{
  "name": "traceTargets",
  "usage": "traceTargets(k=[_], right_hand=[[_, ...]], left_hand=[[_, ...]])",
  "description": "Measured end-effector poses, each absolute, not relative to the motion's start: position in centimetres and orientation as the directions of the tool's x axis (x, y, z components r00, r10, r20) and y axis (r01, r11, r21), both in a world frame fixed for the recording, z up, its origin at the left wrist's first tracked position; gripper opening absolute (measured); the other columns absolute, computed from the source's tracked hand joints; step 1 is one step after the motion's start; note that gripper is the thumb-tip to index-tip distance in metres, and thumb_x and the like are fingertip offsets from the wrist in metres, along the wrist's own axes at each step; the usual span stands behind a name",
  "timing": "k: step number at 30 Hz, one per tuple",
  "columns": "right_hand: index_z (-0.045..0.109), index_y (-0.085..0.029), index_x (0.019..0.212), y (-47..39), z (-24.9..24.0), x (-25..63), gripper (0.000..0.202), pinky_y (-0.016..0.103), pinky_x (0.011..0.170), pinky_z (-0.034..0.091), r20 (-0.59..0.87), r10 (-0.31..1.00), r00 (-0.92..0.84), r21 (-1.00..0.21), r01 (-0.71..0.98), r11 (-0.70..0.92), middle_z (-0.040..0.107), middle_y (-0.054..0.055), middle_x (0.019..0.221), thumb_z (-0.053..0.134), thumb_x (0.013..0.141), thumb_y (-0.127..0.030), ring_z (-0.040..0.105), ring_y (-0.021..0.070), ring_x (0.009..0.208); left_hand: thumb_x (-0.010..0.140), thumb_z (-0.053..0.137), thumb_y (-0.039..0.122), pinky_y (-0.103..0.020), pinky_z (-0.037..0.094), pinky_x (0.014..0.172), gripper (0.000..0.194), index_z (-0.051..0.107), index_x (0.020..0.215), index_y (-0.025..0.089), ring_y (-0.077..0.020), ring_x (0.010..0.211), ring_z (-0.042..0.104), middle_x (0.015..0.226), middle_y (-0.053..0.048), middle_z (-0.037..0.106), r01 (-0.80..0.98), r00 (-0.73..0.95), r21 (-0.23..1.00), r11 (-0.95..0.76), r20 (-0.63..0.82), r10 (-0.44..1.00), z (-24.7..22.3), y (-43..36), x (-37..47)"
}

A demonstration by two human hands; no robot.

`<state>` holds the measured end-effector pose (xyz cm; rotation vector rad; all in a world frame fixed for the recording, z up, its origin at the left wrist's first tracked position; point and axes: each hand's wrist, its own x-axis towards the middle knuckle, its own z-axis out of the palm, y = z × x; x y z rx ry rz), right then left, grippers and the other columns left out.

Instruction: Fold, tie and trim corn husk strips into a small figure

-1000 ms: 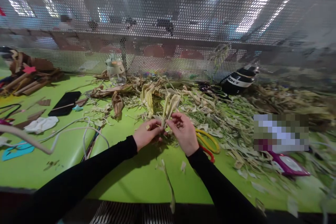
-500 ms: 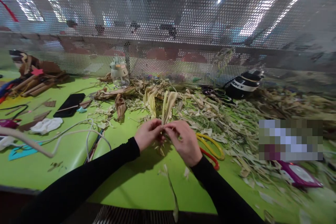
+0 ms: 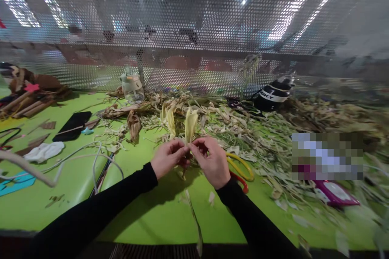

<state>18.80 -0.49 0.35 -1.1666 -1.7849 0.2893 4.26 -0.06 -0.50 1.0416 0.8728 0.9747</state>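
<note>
I've got both hands meeting mid-worktop, fingertips together around the foot of a pale yellow husk. Left hand (image 3: 168, 157): thumb and forefinger pinched on the base. Right hand (image 3: 211, 161): thumb and forefinger closing on the same spot, other fingers curled. Can't tell which one bears the grip. Husk (image 3: 191, 124) stands upright just above the fingertips, top fanned out; bits hang below, partly hidden.

Step, my read: gathering or folding the husk's base. Next move probably calls for a firm left pinch while the right works round the base, without crushing the fan.

Pose: forearms in black sleeves slant in from the lower corners, left one flatter, right one steeper; backs of the hands mostly up, wrists near level.

Outward: second yellow husk (image 3: 170, 121) just beyond the left hand. Yellow loop (image 3: 243, 166) and red loop (image 3: 244, 184), likely scissor handles, just right of the right wrist. Thin strip (image 3: 193, 218) on the worktop (image 3: 158, 218), nearer me than the hands. Heap of scraps (image 3: 219, 113) beyond and right. Phone (image 3: 72, 126) well left of the left hand; clear bottle (image 3: 133, 87) beyond it, dark bottle (image 3: 273, 94) far right.
</note>
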Motion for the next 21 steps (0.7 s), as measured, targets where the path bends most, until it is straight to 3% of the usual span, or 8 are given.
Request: traceTargets(k=[4, 12, 15, 21], right_hand=[[0.057, -0.018, 0.078, -0.6, 0.1, 18.9, 0.012, 0.024, 0.052, 0.045, 0.557, 0.829, -0.048, -0.714, 0.483, 0.507, 0.059, 0.002, 0.073, 0.058, 0.082, -0.03, 0.053, 0.0111, 0.056], [0.052, -0.02, 0.086, -0.2, -0.2, 18.6, 0.013, 0.027, 0.061, 0.052, 0.36, 0.931, -0.057, -0.924, 0.116, 0.365, 0.06, 0.002, 0.078, 0.053, 0.083, -0.033, 0.057, 0.0125, 0.064], [0.052, -0.02, 0.088, 0.0, -0.1, 18.5, 0.018, 0.025, 0.058, 0.05, 0.298, 0.951, -0.079, -0.95, 0.078, 0.303, 0.059, 0.0, 0.075, 0.059, 0.08, -0.033, 0.056, 0.0113, 0.061], [0.056, -0.02, 0.085, 0.3, -0.7, 18.7, 0.019, 0.021, 0.05, 0.042, 0.26, 0.965, -0.028, -0.965, 0.035, 0.261, 0.054, -0.004, 0.067, 0.061, 0.079, -0.037, 0.047, 0.0082, 0.053]], left_hand=[[0.063, 0.074, 0.043, -0.022, 0.054, 0.06, 0.038, 0.05, 0.072, 0.015, -0.0097, 0.056, 0.064, 0.066, 0.001, 0.063, -0.331, 0.339, 0.899, 0.288, -0.171, 0.925, -0.1, -0.1, 4.2], [0.077, 0.064, 0.023, -0.02, 0.055, 0.057, 0.016, 0.051, 0.075, 0.015, -0.0104, 0.057, 0.066, 0.07, -0.002, 0.064, -0.433, 0.316, 0.814, 0.388, -0.266, 0.911, -0.3, 0.2, 4.0], [0.078, 0.063, 0.023, -0.02, 0.054, 0.057, 0.016, 0.05, 0.076, 0.015, -0.01, 0.055, 0.065, 0.068, -0.001, 0.064, -0.412, 0.279, 0.836, 0.361, -0.262, 0.924, -0.3, 0.2, 4.0], [0.072, 0.069, 0.034, -0.021, 0.053, 0.056, 0.027, 0.051, 0.077, 0.015, -0.0085, 0.054, 0.062, 0.071, 0.0, 0.066, -0.325, 0.316, 0.919, 0.221, -0.115, 0.942, -0.3, 0.0, 3.8]])
